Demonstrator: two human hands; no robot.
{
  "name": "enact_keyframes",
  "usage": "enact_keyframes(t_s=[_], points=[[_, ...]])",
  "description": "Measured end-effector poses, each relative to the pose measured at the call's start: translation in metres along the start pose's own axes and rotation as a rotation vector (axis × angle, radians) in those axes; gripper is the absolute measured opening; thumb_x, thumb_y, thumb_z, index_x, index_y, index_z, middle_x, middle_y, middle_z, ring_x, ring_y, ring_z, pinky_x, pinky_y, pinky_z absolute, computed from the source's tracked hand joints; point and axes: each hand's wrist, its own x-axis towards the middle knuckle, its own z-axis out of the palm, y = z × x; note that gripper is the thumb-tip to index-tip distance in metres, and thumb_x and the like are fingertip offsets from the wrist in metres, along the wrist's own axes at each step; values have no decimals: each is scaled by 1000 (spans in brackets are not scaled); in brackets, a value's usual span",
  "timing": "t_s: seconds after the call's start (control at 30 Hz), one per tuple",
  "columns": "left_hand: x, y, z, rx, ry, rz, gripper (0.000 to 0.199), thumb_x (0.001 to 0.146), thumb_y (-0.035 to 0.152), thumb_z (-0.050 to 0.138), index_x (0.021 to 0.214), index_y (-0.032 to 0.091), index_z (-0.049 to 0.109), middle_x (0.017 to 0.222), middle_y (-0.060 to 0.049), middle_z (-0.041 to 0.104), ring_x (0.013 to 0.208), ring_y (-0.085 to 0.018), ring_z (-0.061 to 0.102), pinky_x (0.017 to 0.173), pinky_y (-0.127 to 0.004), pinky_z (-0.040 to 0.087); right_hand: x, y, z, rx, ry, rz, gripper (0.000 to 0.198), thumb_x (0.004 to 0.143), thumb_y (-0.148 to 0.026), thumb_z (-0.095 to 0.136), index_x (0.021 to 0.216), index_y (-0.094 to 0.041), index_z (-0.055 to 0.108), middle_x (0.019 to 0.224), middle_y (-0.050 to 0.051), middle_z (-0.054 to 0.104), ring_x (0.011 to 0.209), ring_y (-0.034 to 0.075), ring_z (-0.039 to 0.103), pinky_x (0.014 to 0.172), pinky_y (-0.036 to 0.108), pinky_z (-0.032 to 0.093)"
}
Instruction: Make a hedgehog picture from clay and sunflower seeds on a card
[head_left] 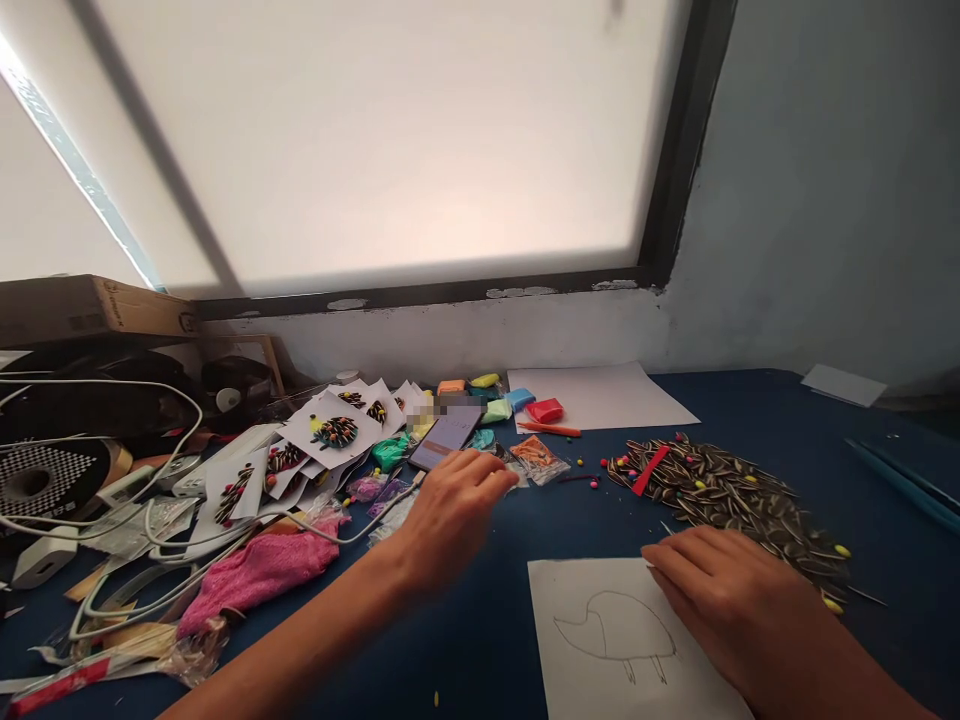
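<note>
My left hand (461, 515) hovers over the blue table just in front of a phone (448, 437), its fingers loosely bent and pointing right. I see nothing in it; its thumb is hidden. At the right edge of a white sheet (562, 690) rests my right hand (724, 590), fingers stretched out and touching the paper. A pencil outline of a bird-like animal (619, 630) with two legs is on that sheet. Beyond the right hand lies a pile of striped sunflower seeds (735, 490), with coloured bits and a red strip (650, 470) on top.
Finished seed pictures on white cards (334, 425) are heaped at left, near a pink cloth (262, 570) and tangled white cables (154, 525). Coloured clay packets, among them a red packet (544, 410), lie at the back beside a blank sheet (607, 390). A clear bag (538, 460) holds orange pieces.
</note>
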Motion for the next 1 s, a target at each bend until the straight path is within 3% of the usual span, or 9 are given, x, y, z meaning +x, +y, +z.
enact_keyframes(t_s=[0.13, 0.27, 0.37, 0.47, 0.57, 0.63, 0.8, 1.0], points=[[12, 8, 22, -177, -35, 5, 31, 93, 4, 44, 94, 17, 71, 97, -10, 72, 88, -23, 64, 85, -39, 54, 19, -18, 0, 29, -13, 3, 35, 91, -3, 43, 68, -22, 60, 61, 1, 61, 55, 19, 57, 57, 32, 39], [19, 16, 36, -451, 50, -110, 27, 93, 8, 46, 97, 16, 72, 96, -10, 72, 91, -23, 66, 89, -40, 54, 23, -25, 6, 155, -6, 64, 36, 97, -8, 40, 77, -21, 67, 64, 2, 65, 58, 20, 61, 58, 32, 43], [25, 22, 36, -725, 134, -249, 23, 96, 16, 49, 108, 15, 69, 106, -11, 72, 94, -21, 68, 85, -35, 57, 20, -18, 9, 316, -5, 170, 32, 100, -16, 43, 86, -22, 71, 75, 3, 73, 68, 19, 68, 65, 30, 50], [31, 29, 34, -1011, 137, -355, 23, 94, 23, 54, 110, 12, 66, 107, -13, 73, 92, -20, 71, 79, -31, 58, 22, -11, 5, 557, -28, 377, 28, 102, -28, 47, 90, -25, 72, 84, 1, 77, 73, 17, 72, 69, 27, 54], [34, 34, 35, -1235, 99, -428, 26, 88, 32, 66, 104, 11, 68, 101, -12, 74, 90, -21, 72, 79, -31, 58, 29, -13, -3, 843, -105, 610, 33, 101, -47, 48, 97, -26, 73, 81, 0, 75, 71, 17, 70, 66, 26, 55], [34, 37, 35, -1344, 61, -465, 35, 82, 40, 75, 101, 11, 68, 98, -11, 74, 89, -20, 72, 79, -29, 57, 36, -17, -8, 985, -175, 689, 38, 98, -54, 49, 94, -25, 72, 78, 1, 73, 73, 18, 68, 65, 26, 54], [28, 43, 36, -1518, -91, -499, 66, 66, 57, 86, 109, 12, 67, 101, -11, 74, 84, -19, 71, 76, -28, 55, 43, -24, -11, 1071, -199, 766, 42, 94, -56, 52, 73, -23, 67, 69, 1, 64, 62, 15, 56, 58, 25, 47], [23, 42, 35, -1511, -243, -514, 63, 67, 69, 80, 86, 10, 65, 77, -9, 72, 58, -15, 65, 51, -23, 46, 40, -24, -8, 1170, -246, 822, 50, 96, -62, 46, 74, -23, 67, 74, 3, 66, 66, 16, 57, 60, 26, 48]])
